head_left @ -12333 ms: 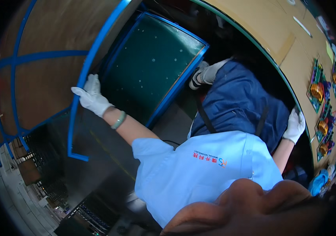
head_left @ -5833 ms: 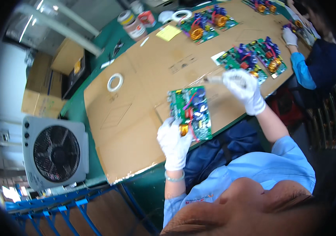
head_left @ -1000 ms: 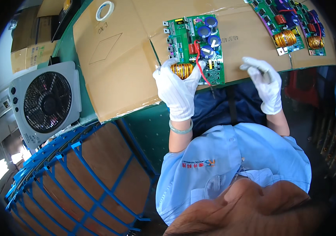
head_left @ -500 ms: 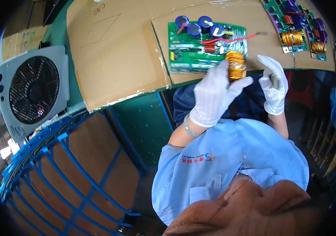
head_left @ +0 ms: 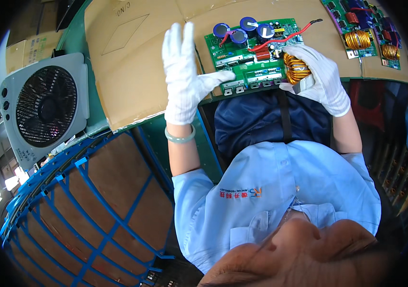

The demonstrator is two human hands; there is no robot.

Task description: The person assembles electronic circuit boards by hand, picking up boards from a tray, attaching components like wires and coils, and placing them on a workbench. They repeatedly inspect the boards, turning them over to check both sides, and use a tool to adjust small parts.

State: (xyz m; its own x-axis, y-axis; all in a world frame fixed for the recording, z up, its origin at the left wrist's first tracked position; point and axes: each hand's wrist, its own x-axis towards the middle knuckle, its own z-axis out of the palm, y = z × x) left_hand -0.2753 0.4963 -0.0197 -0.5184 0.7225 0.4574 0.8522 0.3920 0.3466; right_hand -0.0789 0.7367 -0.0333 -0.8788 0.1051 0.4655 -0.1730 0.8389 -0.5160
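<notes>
Hands [head_left: 322,80] flank a circuit board [head_left: 254,61], the cardboard box [head_left: 16,56] showing only outside walls

We find the circuit board [head_left: 256,62] turned since a second ago: its gold-wound coil [head_left: 295,69], then at the lower left, now sits at the right end, and its red wire [head_left: 287,37], then trailing over the near edge, now reaches up to the right. We see that the left hand [head_left: 180,76] has let go of the coil and spread wide beside the left end, while the right hand [head_left: 321,79], free before, now clasps the coil
</notes>
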